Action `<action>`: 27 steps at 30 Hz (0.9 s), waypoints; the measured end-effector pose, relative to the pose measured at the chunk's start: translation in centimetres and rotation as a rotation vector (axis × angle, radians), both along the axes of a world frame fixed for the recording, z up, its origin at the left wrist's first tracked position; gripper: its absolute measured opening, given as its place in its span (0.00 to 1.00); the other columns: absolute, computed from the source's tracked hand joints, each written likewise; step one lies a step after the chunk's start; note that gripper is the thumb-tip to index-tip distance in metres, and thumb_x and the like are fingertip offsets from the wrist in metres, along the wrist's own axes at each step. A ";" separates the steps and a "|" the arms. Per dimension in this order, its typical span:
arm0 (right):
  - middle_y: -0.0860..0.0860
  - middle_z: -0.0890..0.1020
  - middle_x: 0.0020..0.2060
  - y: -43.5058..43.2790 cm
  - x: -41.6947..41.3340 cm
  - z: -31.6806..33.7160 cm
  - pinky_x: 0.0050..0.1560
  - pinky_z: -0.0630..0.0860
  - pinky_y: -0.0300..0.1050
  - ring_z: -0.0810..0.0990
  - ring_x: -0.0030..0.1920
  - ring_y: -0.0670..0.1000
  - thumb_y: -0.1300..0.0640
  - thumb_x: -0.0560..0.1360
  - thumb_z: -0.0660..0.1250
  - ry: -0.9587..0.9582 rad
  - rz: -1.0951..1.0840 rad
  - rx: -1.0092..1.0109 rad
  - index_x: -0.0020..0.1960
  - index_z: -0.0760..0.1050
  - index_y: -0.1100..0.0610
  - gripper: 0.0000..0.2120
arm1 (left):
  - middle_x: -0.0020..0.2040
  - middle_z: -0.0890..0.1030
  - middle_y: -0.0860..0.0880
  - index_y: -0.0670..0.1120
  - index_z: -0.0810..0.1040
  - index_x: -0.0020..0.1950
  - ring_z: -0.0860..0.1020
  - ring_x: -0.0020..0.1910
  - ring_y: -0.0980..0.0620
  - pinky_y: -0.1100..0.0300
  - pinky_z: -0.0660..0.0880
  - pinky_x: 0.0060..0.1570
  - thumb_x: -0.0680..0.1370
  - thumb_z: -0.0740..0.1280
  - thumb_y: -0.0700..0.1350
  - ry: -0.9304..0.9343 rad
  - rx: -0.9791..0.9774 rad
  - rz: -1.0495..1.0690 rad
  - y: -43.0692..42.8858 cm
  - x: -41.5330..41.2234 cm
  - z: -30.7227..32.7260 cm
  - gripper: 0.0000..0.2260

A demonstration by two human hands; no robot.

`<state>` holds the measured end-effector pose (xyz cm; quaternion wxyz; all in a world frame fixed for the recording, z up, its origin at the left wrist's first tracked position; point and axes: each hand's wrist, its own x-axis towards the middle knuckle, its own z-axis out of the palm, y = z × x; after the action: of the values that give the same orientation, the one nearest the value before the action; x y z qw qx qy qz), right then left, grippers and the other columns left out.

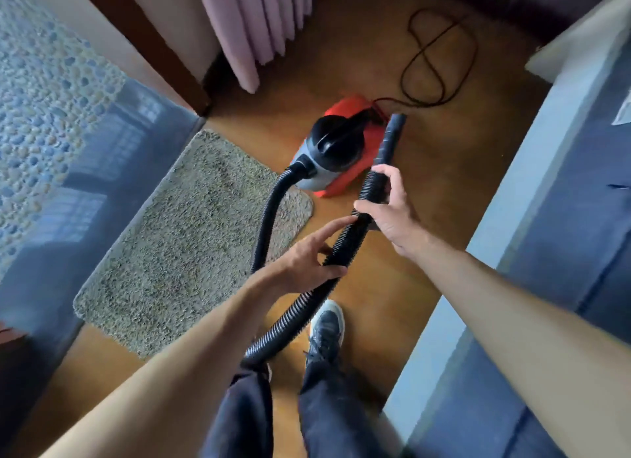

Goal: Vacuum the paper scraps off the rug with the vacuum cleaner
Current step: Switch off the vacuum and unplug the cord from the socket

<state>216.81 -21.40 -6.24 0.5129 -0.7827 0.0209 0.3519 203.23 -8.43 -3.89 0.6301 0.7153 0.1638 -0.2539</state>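
Note:
A red, grey and black vacuum cleaner (338, 150) stands on the wooden floor just past the far right corner of a beige shaggy rug (191, 239). Its black ribbed hose (300, 307) loops from the machine's front down toward my legs and back up to a smooth black nozzle (392, 136). My right hand (386, 208) grips the hose just below the nozzle. My left hand (307, 256) holds the hose lower down, thumb underneath and index finger stretched along it. No paper scraps show on the rug.
A blue bed edge (532, 239) runs along the right, a blue-grey surface (85, 170) along the left. Pink curtains (259, 23) hang at the top. The vacuum's black cord (440, 54) lies looped on the floor behind it. My shoe (326, 331) stands below the hose.

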 end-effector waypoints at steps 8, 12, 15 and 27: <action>0.53 0.76 0.58 -5.5 4.3 -1.9 0.57 0.78 0.59 0.79 0.56 0.55 0.58 0.68 0.71 0.089 -0.177 -0.067 0.63 0.66 0.39 0.28 | 0.41 0.78 0.59 0.62 0.62 0.77 0.79 0.35 0.61 0.60 0.81 0.38 0.76 0.71 0.34 0.121 -0.050 -0.205 -3.0 7.7 -1.3 0.37; 0.53 0.75 0.57 -6.1 6.5 -3.3 0.57 0.78 0.58 0.78 0.56 0.56 0.60 0.71 0.71 0.162 -0.199 -0.090 0.65 0.66 0.42 0.28 | 0.40 0.83 0.49 0.64 0.64 0.74 0.79 0.37 0.55 0.55 0.81 0.39 0.77 0.69 0.32 0.219 -0.085 -0.267 -2.4 11.4 -3.0 0.35; 0.52 0.75 0.55 -5.8 8.8 -4.3 0.56 0.79 0.58 0.79 0.56 0.57 0.61 0.72 0.71 0.216 -0.224 -0.116 0.66 0.65 0.43 0.28 | 0.49 0.82 0.44 0.63 0.65 0.73 0.80 0.40 0.58 0.69 0.76 0.32 0.77 0.68 0.32 0.280 -0.120 -0.289 -1.8 14.3 -3.6 0.34; 0.55 0.77 0.52 -2.5 18.5 -6.8 0.38 0.74 0.39 0.80 0.41 0.46 0.63 0.74 0.69 0.399 -0.147 -0.174 0.68 0.65 0.47 0.27 | 0.65 0.75 0.54 0.73 0.66 0.69 0.81 0.57 0.52 0.65 0.77 0.30 0.77 0.72 0.42 0.519 -0.142 -0.279 0.9 23.7 -7.1 0.32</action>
<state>235.30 -23.88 -13.06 0.4535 -0.7354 0.2092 0.4581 226.90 -7.51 -10.99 0.5748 0.5961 0.2014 -0.5231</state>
